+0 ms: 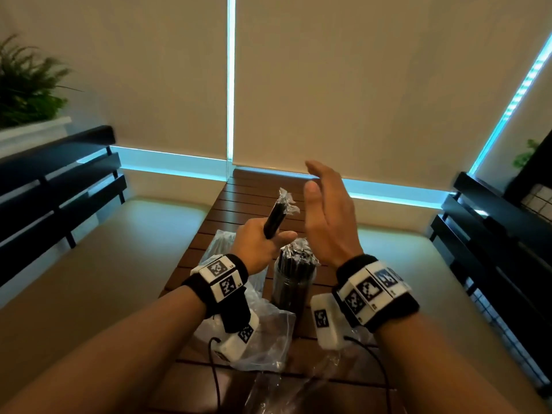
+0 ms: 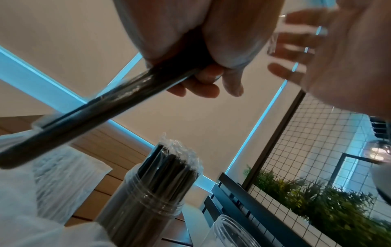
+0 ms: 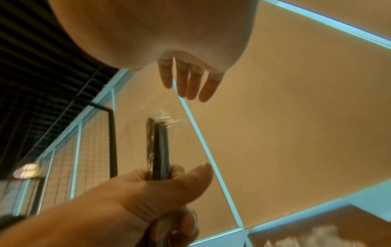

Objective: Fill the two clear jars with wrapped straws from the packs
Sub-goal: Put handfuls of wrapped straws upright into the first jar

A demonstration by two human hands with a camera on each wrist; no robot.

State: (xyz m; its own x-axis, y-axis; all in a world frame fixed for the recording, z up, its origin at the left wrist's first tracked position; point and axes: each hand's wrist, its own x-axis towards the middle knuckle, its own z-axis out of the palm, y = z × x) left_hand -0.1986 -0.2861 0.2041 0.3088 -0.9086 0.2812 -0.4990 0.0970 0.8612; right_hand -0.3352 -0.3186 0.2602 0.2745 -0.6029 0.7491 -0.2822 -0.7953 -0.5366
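- My left hand (image 1: 259, 245) grips a small bundle of black plastic-wrapped straws (image 1: 276, 217), tilted up and away, above the brown slatted wooden desk (image 1: 248, 191).
- My right hand (image 1: 327, 213) is raised beside the bundle, fingers straight, holding nothing, not touching it.
- Clear plastic jar (image 1: 292, 286) stands on the desk below both hands, packed with black wrapped straws.
- Second clear jar's rim (image 2: 228, 232) just beside it.
- Crumpled clear plastic packs (image 1: 265, 336) lie left of the jar.

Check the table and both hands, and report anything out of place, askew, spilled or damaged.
Nothing is spilled or broken. The left hand grips a small bundle of black wrapped straws tilted; the right hand is open. One clear plastic jar stands upright, packed with straws. Crumpled clear plastic packs litter the slatted wooden table.
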